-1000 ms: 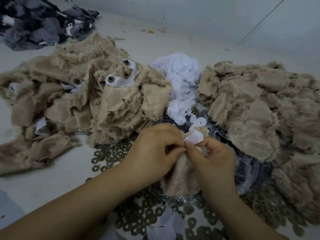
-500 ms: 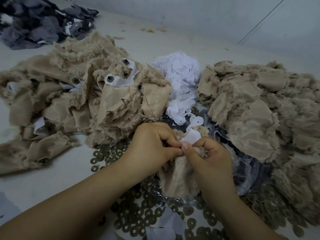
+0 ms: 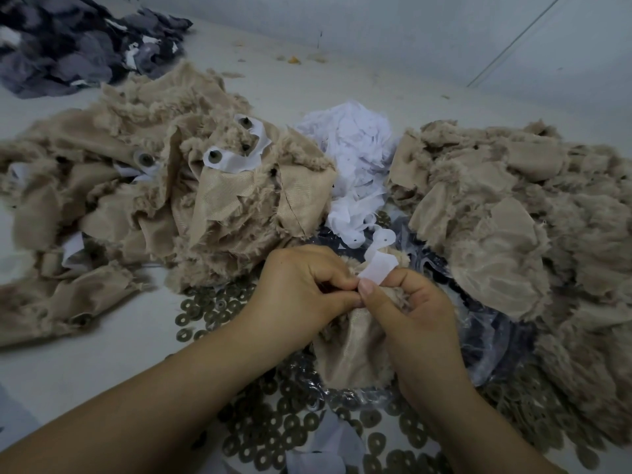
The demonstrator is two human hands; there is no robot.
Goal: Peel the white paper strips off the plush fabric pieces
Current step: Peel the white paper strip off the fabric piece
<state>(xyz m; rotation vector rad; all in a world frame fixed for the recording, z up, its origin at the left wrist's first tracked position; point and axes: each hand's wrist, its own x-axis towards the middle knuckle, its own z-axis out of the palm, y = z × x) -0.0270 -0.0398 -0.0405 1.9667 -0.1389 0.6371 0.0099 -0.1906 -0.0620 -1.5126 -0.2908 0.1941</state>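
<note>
While hands [image 3: 301,285] grip — seemingly — strip [image 3: 378,266]

Both hands meet over a beige plush piece [image 3: 345,350]: the left hand [image 3: 301,285] grips its edge, the right hand [image 3: 407,309] pinches the white paper strip [image 3: 376,265] standing up from it, beige piles either side.

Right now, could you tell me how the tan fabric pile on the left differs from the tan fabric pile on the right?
The left pile shows white paper strips and round studs on several pieces; the right pile shows no paper that I can see. The left pile lies beside the dark grey fabric heap; the right pile lies apart from it, beyond the white paper scraps. Both are tan plush pieces with frayed fuzzy edges, heaped loosely on the table.
</note>
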